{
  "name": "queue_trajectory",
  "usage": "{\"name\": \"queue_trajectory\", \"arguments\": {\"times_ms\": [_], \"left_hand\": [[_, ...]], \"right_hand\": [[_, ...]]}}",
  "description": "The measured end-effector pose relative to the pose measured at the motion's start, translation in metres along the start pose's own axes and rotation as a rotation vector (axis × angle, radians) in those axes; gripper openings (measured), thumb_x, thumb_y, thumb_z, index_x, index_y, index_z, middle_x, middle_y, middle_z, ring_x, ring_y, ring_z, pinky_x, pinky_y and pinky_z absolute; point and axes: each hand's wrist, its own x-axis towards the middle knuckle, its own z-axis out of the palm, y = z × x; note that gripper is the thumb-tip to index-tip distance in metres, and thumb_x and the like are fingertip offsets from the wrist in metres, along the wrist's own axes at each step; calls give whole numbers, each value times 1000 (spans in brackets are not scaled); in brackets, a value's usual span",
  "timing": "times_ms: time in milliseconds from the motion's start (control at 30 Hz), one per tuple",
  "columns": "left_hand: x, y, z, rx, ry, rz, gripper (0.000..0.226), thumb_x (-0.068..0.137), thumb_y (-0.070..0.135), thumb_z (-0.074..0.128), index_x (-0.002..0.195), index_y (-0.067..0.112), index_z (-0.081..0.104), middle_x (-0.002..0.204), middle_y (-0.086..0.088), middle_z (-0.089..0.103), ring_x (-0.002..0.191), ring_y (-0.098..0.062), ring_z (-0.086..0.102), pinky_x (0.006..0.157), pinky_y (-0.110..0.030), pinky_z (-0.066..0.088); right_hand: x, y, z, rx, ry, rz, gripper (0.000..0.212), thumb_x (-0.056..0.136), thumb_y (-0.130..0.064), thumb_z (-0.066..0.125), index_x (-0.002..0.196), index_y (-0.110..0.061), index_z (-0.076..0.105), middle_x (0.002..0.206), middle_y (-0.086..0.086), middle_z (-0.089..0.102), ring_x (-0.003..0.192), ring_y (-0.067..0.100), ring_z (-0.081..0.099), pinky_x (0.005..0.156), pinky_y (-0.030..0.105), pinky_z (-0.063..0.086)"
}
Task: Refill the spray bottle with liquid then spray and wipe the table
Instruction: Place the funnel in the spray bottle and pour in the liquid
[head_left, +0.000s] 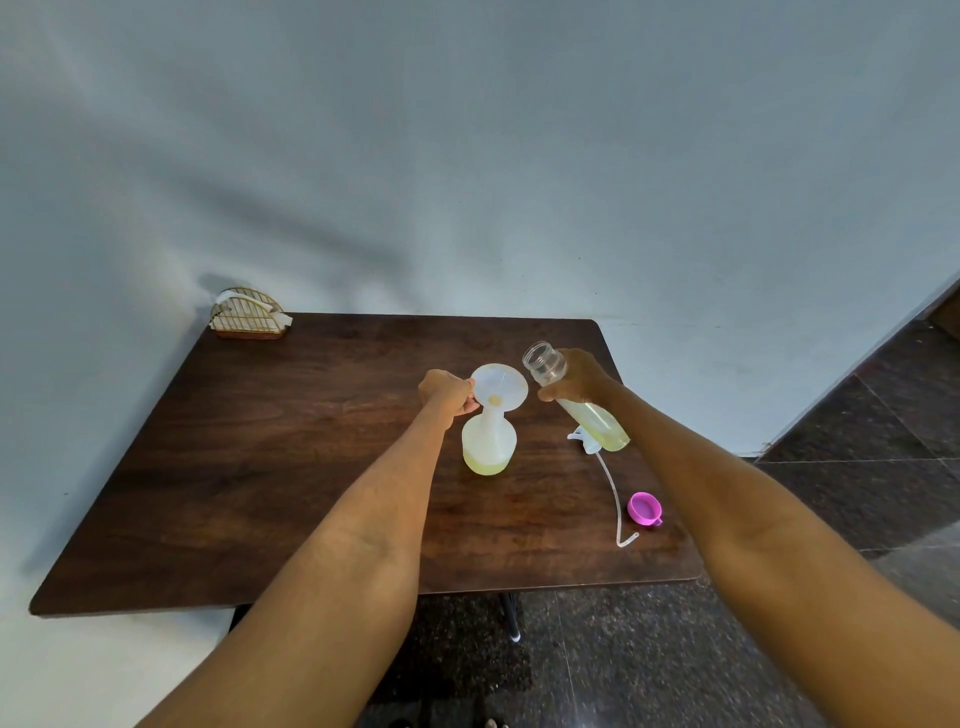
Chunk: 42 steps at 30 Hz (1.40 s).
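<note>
Near the middle of the frame a white spray bottle (489, 447) stands on the dark wooden worktop (270, 467) with a white funnel (500, 388) seated in its neck and pale yellow liquid low inside. The left hand (447, 393) pinches the funnel's rim. Just to the right, the right hand (581, 378) holds a clear bottle (574, 399) in its grip, tilted with the open mouth raised beside the funnel. The sprayer head and tube (602, 475) and a pink cap (644, 508) lie at lower right; a wire napkin holder (248, 314) sits at the worktop's upper left corner.
</note>
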Motion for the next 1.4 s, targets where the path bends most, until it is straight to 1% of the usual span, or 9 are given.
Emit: {"name": "queue_trajectory", "arguments": {"times_ms": [133, 267, 400, 567, 867, 967, 1100, 1233, 1400], "left_hand": [[4, -2, 0, 11, -20, 10, 19, 88, 9, 65, 104, -2, 65, 104, -19, 68, 76, -18, 65, 79, -29, 58], [5, -4, -2, 0, -65, 0, 20, 89, 9, 64, 106, -1, 63, 90, -14, 62, 60, -13, 57, 77, -28, 56], [4, -4, -4, -19, -95, -14, 12, 88, 11, 65, 97, 3, 62, 88, -13, 61, 61, -13, 57, 76, -29, 56], [4, -2, -3, -41, -118, -18, 12, 87, 13, 66, 92, 4, 60, 80, -10, 60, 62, -13, 57, 77, -29, 57], [6, -3, -2, -80, -110, -14, 28, 88, 17, 66, 109, -1, 61, 91, -12, 61, 63, -14, 58, 76, -30, 57], [6, -3, -1, -87, -94, -12, 25, 89, 12, 65, 110, -2, 62, 92, -12, 62, 62, -13, 58, 73, -28, 56], [5, -2, 0, -85, -74, -1, 24, 89, 9, 64, 109, -3, 63, 91, -15, 62, 63, -13, 60, 72, -27, 56], [4, -1, 0, -75, -51, -3, 23, 89, 8, 63, 109, -3, 63, 106, -20, 67, 77, -18, 63, 72, -27, 55], [5, -1, 1, -62, -33, -8, 23, 90, 9, 63, 110, -3, 63, 108, -20, 67, 76, -18, 62, 74, -27, 56]], "right_hand": [[0, -2, 2, 31, 2, -1, 24, 67, -9, 77, 87, -7, 64, 94, 13, 70, 81, 19, 58, 75, 26, 42], [0, -5, 1, 76, -4, -19, 20, 69, -8, 75, 82, -12, 61, 88, 10, 66, 82, 20, 59, 78, 28, 45], [-1, -5, -1, 172, 31, -1, 20, 74, -8, 73, 92, -3, 65, 95, 16, 68, 87, 26, 62, 88, 36, 49], [-1, -6, 1, 167, 29, 5, 25, 73, -9, 74, 95, -2, 65, 100, 17, 70, 91, 28, 65, 90, 37, 51], [-5, -6, 1, -23, -4, -28, 36, 68, -9, 78, 100, 0, 63, 98, 13, 68, 82, 18, 55, 73, 23, 40], [-4, -4, 3, -114, -18, -59, 38, 64, -11, 79, 96, -2, 62, 91, 9, 66, 77, 19, 55, 59, 17, 37], [-4, -6, 3, -285, -31, -88, 38, 61, -17, 78, 92, -5, 59, 90, 11, 68, 74, 22, 58, 66, 29, 46], [-3, -7, 0, -375, -41, -100, 42, 61, -18, 78, 96, -7, 57, 94, 11, 68, 82, 29, 63, 69, 31, 46], [-2, -9, -2, -468, -52, -125, 47, 63, -21, 77, 103, -7, 56, 98, 11, 68, 88, 31, 64, 77, 37, 50]]}}
